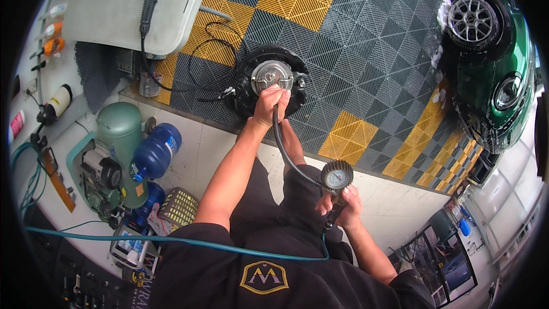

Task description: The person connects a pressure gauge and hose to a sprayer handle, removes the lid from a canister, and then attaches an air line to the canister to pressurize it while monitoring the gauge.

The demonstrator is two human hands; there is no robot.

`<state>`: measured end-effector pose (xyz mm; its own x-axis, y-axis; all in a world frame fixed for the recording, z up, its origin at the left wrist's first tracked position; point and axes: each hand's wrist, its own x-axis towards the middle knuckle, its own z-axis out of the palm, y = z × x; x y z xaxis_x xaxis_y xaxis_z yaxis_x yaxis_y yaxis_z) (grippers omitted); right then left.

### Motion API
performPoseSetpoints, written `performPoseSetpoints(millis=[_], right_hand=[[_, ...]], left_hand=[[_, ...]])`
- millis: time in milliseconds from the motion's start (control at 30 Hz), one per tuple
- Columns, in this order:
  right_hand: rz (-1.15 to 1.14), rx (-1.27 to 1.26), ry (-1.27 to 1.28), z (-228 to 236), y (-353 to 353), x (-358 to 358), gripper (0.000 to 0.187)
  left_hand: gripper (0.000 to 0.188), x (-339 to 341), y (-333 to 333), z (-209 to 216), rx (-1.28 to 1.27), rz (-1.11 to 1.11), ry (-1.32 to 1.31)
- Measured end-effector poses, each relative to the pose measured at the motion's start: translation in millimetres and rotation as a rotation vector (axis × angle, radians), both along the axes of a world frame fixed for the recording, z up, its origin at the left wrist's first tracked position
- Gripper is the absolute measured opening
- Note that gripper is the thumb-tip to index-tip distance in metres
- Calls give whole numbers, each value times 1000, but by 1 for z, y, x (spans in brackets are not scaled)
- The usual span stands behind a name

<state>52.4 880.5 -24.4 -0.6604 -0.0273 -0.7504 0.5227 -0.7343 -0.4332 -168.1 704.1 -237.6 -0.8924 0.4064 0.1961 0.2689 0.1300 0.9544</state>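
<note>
"Two hands are engaged. State each."

"Left hand [271,107]: thumb and fingers pinch the end of the black rubber hose [279,138] at the top of the round black vessel [246,87]. Right hand [349,210]: fingers wrap the handle of the tyre inflator [337,178], dial facing up."

"Vessel location and contents?"

"On the interlocking floor tiles [366,63], ahead of the knees. A shiny round cap [271,73] sits at its centre. The left hand covers the cap's near edge and the connection; contents cannot be determined."

"Other containers?"

"At left, a green compressor tank [118,131]. Beside it, two blue water jugs [162,147]; fill level not discernible."

"Obstructions?"

"Looped black cable [213,39] lies just beside the vessel. A teal air line [189,241] crosses the torso to the inflator. A pressure-washer gun [152,1] rests on the pale table [108,14]. A green car [510,120] stands well apart, right."
</note>
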Motion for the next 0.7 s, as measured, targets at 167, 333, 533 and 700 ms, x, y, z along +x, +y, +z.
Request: performPoseSetpoints(millis=[167,333,533,700], right_hand=[[-5,37,-14,2,-2,-4,49],[1,36,-5,2,-3,-4,49],[12,37,-5,0,-1,-5,49],[15,-17,32,-1,1,-4,44]], left_hand=[[36,0,0,0,-18,4,-13],[35,1,0,-1,-19,12,-28],[34,0,1,1,-26,21,-11],[32,-1,0,2,-29,19,-12]])
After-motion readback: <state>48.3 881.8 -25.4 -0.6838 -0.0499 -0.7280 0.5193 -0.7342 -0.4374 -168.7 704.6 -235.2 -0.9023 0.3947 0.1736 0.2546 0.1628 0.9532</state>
